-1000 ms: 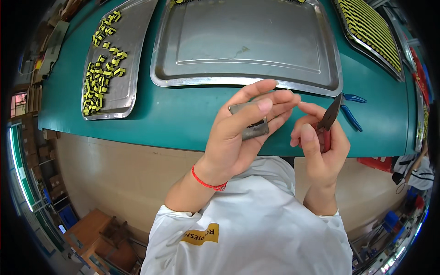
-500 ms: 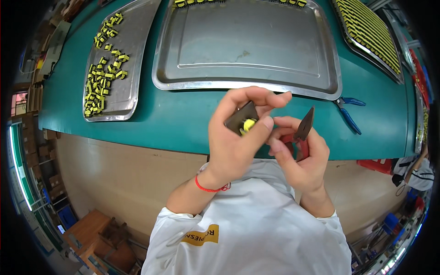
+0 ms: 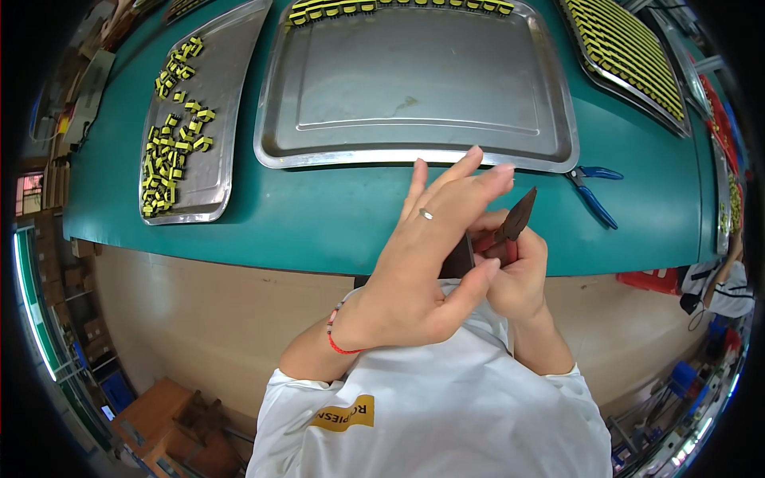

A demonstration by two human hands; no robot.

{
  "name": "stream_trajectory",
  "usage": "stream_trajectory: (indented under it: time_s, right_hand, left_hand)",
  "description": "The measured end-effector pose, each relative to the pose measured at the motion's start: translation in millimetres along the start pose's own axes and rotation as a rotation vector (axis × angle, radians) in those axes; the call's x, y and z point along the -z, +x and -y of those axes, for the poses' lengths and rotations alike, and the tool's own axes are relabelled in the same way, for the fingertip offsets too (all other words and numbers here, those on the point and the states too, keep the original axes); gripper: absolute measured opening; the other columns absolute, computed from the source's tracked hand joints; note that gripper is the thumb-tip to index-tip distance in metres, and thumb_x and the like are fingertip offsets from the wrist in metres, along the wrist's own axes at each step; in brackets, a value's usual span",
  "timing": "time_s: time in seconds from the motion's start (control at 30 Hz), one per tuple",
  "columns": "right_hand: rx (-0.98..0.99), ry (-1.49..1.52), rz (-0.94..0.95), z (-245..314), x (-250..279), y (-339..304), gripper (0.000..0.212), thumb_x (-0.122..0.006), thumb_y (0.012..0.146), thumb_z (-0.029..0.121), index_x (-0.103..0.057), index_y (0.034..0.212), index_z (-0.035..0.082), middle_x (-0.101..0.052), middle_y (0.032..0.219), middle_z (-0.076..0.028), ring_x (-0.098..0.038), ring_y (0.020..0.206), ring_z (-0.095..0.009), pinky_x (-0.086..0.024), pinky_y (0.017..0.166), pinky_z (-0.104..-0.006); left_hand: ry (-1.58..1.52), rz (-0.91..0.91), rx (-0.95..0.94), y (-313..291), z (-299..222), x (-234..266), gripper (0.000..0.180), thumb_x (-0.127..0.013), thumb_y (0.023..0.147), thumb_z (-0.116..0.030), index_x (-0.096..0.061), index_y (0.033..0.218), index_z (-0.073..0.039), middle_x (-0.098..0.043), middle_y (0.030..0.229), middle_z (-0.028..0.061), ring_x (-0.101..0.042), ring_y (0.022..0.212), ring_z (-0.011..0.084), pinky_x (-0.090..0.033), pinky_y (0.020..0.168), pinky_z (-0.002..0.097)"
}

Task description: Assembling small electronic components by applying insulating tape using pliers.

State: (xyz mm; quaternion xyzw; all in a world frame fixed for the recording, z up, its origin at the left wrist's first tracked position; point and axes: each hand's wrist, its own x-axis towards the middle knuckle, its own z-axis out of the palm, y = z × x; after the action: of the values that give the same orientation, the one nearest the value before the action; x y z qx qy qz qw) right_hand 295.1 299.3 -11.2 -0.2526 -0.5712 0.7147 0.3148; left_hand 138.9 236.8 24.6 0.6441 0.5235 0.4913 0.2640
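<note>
My left hand (image 3: 422,255) is turned with its back up, fingers stretched out and spread, the thumb reaching to my right hand. A dark flat block (image 3: 457,260) shows between its palm and my right fingers; most of it is hidden, and which hand bears its weight is unclear. My right hand (image 3: 519,275) is closed around red-handled pliers (image 3: 519,217), whose dark pointed jaws stick up past the fingers. Beyond both hands lies a large metal tray (image 3: 414,155), with a row of small yellow-and-black components (image 3: 335,11) along its far edge.
At left, a metal tray (image 3: 211,159) carries a loose heap of yellow-and-black components (image 3: 163,163). Blue-handled cutters (image 3: 594,199) lie on the green table (image 3: 335,215), right of the hands. Stacked trays with dense yellow rows (image 3: 625,56) stand at far right. Another person (image 3: 721,287) is at the right edge.
My left hand has rolled over from cupping the dark block with a yellow piece to back up, fingers extended. The yellow piece is now out of sight. My right hand still grips the pliers.
</note>
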Motion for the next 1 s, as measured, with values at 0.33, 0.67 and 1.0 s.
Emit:
stream_trajectory:
  time_s: [0.33,0.67,1.0]
  right_hand:
    - [0.140,-0.269,0.060,4,-10,9,0.017,-0.071,0.083,0.001,-0.059,0.095,-0.001,-0.062,0.076,-0.005,-0.053,0.064,-0.009,-0.045,0.057,-0.0241]
    - [0.310,-0.299,0.110,42,-32,26,0.032,-0.071,0.083,0.003,-0.049,0.107,0.000,-0.059,0.083,-0.009,-0.061,0.060,-0.015,-0.051,0.051,-0.0269]
    - [0.038,-0.541,0.286,76,-12,202,0.022,-0.068,0.088,0.009,-0.055,0.103,0.001,-0.060,0.077,-0.005,-0.059,0.061,-0.014,-0.047,0.054,-0.0265]
  left_hand:
    - [-0.481,-0.093,0.199,-8,2,2,0.049,-0.042,0.094,-0.012,-0.048,0.139,0.005,-0.046,0.146,0.0199,-0.044,0.135,0.0305,-0.035,0.110,0.0376]
    - [-0.296,-0.561,0.261,-12,7,59,0.050,-0.033,0.108,-0.036,-0.061,0.118,0.004,-0.065,0.108,0.0071,-0.053,0.089,0.0108,-0.041,0.081,0.0254]
    - [1.196,-0.394,0.537,32,152,349,0.030,-0.059,0.082,-0.009,-0.070,0.110,-0.006,-0.065,0.102,0.0267,-0.062,0.105,0.0408,-0.050,0.089,0.0479]
